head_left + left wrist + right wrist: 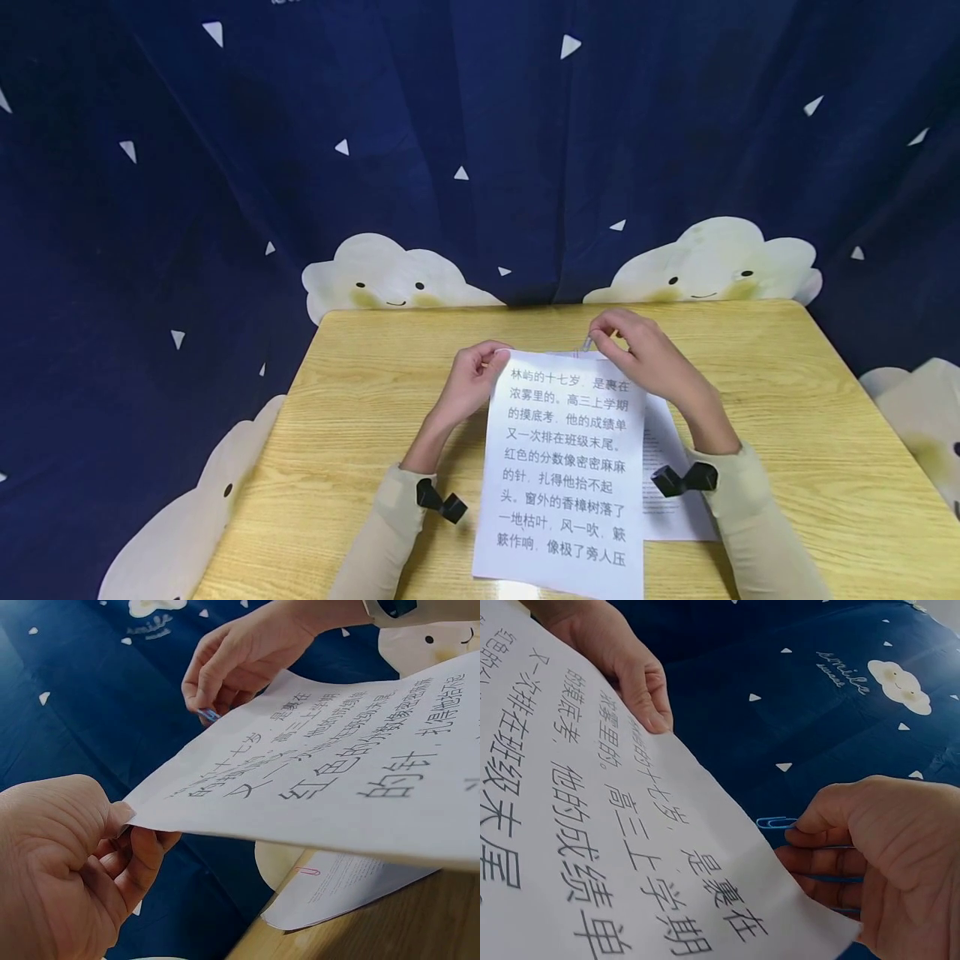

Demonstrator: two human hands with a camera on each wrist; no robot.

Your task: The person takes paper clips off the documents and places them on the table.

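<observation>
A printed sheet of paper (562,475) with large characters is held up off the table, slanting toward me. My left hand (476,380) pinches its upper left corner between thumb and fingers. Between the thumb and forefinger of my right hand (637,350) is a blue paper clip (777,823), just above the sheet's top edge. In the right wrist view the clip's free end points at that edge, and whether they touch I cannot tell. The other fingers of the right hand lie behind the sheet's upper right part. Whether the held paper is one sheet or several is unclear.
Below the held sheet, smaller-print paper (678,492) lies on the wooden table (360,417), partly covered from above. A red paper clip (306,871) sits at its top edge. A dark blue curtain (405,150) with white triangles and clouds hangs behind the table.
</observation>
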